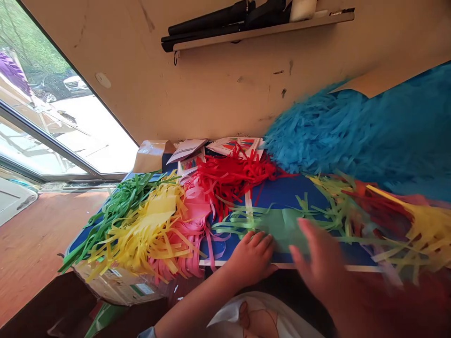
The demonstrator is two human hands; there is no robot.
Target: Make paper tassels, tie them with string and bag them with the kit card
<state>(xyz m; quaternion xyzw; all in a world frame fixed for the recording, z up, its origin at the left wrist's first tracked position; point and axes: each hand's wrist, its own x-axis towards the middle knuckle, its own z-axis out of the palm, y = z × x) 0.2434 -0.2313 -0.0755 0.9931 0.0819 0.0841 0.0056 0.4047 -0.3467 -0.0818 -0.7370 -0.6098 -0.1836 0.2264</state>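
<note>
A light green tissue paper sheet (pixel 287 223) with fringed ends lies across the blue tabletop (pixel 282 190). My left hand (pixel 252 258) rests on its near left edge, fingers slightly bent and lying on the paper, palm down. Just right of it, my right hand (pixel 322 263) is smeared by motion, with thumb and forefinger stretched apart over the sheet and nothing visible between them. Fringed tissue in red (pixel 236 176), pink (pixel 193 206), yellow (pixel 151 216) and green (pixel 120 211) is heaped to the left.
Blue fringed tissue (pixel 352 131) is piled high at the back right. More yellow fringe (pixel 426 220) lies at the right. Printed papers (pixel 232 145) lean by the wall. A narrow shelf (pixel 268 30) hangs above. A cardboard box (pixel 120 284) stands below the table's left end, near a glass door (pixel 63 112).
</note>
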